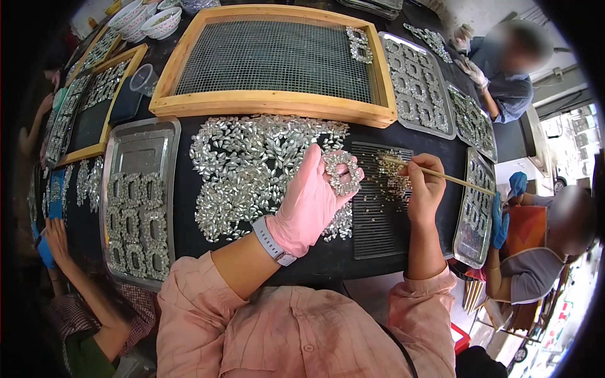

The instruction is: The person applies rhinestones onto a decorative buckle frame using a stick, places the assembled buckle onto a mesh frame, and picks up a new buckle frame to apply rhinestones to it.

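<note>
In the head view, my left hand [309,205], in a pink glove with a watch at the wrist, holds an oval rhinestone ornament [341,173] with an open middle. The ornament rests against the fingers and palm, its stones facing up. My right hand [426,186] is bare and closed round a thin wooden stick [465,183]. The stick's tip points left, among small gold-toned stones [396,176] on a ridged black mat [376,236]. To the left of my gloved hand spreads a pile of clear, drop-shaped stones [242,170], partly covered by that hand.
A wooden-framed mesh screen [271,57] lies beyond the stones. Metal trays of ornaments stand at left [140,142] and right [419,88]. Bowls [161,24] sit at the back left. Co-workers' hands [472,70] are busy on both sides.
</note>
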`<act>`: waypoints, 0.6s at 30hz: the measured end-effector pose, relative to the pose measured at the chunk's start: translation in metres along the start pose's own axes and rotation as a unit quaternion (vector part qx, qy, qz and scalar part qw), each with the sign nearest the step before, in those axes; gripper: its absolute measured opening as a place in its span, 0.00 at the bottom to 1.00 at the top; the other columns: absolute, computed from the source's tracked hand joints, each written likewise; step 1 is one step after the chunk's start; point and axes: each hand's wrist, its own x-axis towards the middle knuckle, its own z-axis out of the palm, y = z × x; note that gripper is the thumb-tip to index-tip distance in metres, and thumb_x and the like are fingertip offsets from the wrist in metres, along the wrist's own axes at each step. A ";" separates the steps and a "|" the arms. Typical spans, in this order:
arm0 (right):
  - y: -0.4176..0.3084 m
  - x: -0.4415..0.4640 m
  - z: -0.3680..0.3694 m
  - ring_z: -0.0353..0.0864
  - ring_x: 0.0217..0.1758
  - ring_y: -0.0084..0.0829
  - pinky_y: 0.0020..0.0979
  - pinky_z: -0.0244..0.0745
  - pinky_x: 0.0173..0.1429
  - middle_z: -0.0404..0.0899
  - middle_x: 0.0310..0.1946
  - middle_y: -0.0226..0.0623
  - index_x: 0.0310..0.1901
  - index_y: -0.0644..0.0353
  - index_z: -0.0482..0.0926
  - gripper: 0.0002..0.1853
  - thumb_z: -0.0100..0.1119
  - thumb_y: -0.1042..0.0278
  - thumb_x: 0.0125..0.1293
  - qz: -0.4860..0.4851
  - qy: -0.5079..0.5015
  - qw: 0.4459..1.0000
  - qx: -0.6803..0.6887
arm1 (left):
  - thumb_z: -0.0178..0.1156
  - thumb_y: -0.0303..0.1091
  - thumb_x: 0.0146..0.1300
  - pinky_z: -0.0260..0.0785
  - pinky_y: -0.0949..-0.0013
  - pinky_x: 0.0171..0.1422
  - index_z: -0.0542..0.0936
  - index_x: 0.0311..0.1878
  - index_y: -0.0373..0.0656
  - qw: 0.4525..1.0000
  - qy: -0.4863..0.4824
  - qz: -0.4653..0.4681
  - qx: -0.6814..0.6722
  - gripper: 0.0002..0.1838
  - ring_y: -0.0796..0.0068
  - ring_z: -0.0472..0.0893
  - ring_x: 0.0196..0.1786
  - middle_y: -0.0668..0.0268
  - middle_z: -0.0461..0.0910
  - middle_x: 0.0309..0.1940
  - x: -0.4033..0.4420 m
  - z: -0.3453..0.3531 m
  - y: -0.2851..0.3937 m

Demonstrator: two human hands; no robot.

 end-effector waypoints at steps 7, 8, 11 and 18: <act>0.008 0.002 0.000 0.77 0.32 0.20 0.22 0.72 0.39 0.76 0.32 0.32 0.41 0.65 0.73 0.04 0.55 0.79 0.65 0.036 -0.010 0.998 -0.047 | 0.48 0.57 0.71 0.70 0.64 0.57 0.72 0.50 0.42 1.000 0.000 0.002 -0.015 0.25 0.68 0.77 0.50 0.65 0.75 0.44 0.000 0.001 0.000; 0.008 0.003 0.000 0.77 0.32 0.20 0.22 0.72 0.39 0.77 0.32 0.32 0.41 0.65 0.73 0.04 0.55 0.78 0.66 0.037 -0.014 0.998 -0.054 | 0.48 0.57 0.71 0.70 0.64 0.57 0.72 0.50 0.42 1.000 -0.001 0.002 -0.016 0.25 0.68 0.77 0.50 0.65 0.75 0.44 0.000 0.000 0.000; 0.000 0.001 0.000 0.78 0.32 0.21 0.22 0.73 0.40 0.76 0.32 0.33 0.42 0.65 0.73 0.05 0.55 0.79 0.65 0.034 -0.001 0.999 0.011 | 0.48 0.57 0.71 0.70 0.64 0.57 0.72 0.50 0.42 1.000 0.008 0.003 -0.016 0.25 0.68 0.77 0.49 0.65 0.74 0.44 0.000 0.002 0.001; -0.010 -0.004 -0.001 0.78 0.31 0.25 0.25 0.74 0.40 0.76 0.34 0.36 0.41 0.64 0.72 0.06 0.55 0.80 0.63 0.066 -0.038 0.981 0.181 | 0.48 0.57 0.71 0.69 0.63 0.58 0.72 0.50 0.43 1.000 0.009 0.002 -0.017 0.24 0.69 0.77 0.49 0.66 0.74 0.43 -0.001 0.003 0.001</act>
